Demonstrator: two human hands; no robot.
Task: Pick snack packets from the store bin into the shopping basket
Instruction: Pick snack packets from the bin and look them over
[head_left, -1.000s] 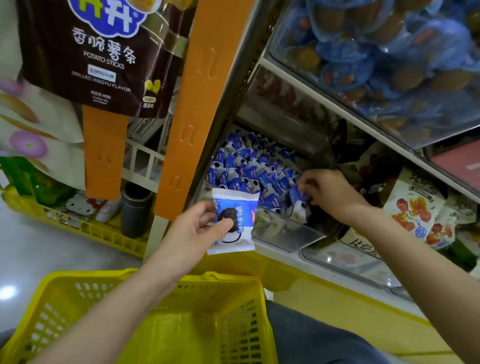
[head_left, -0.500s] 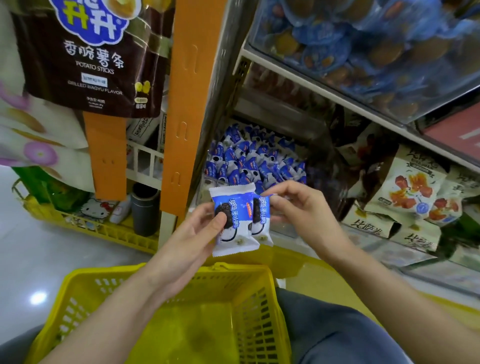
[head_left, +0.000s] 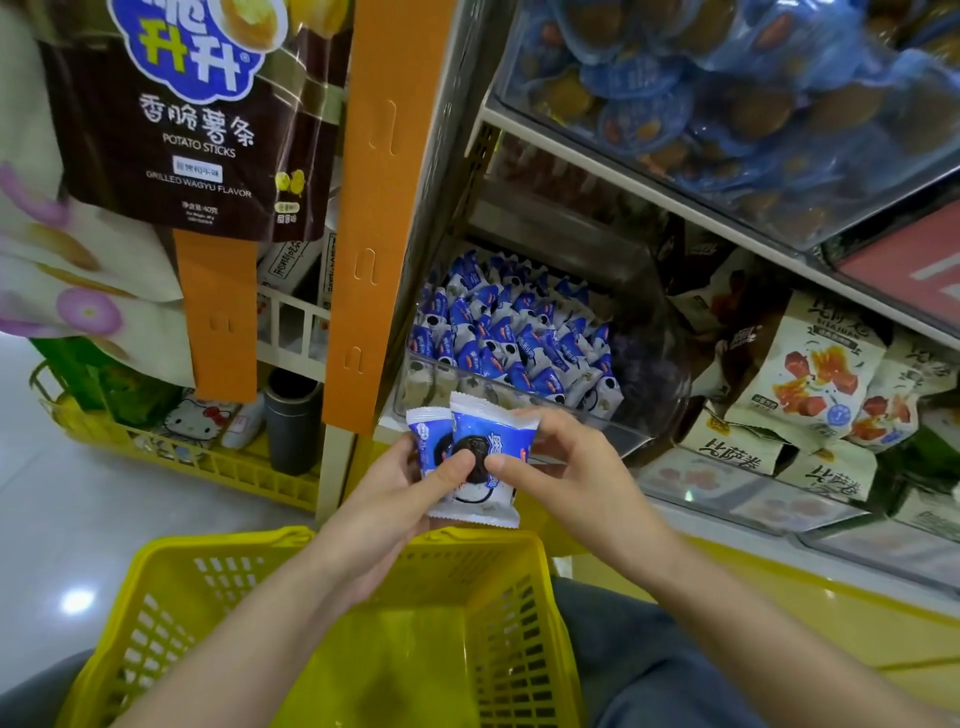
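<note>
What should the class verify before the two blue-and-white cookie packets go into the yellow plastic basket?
1. Grip on the front blue-and-white cookie packet: ok, left hand and right hand both pinch it.
2. Hold on the rear blue-and-white cookie packet: ok, tucked behind in the left hand.
3. Stance of the yellow plastic basket: ok, upright, mouth up.
4. Packets directly over the basket: cannot tell; they appear at its far rim.
5. Wrappers sealed: cannot tell; hands cover parts.
</note>
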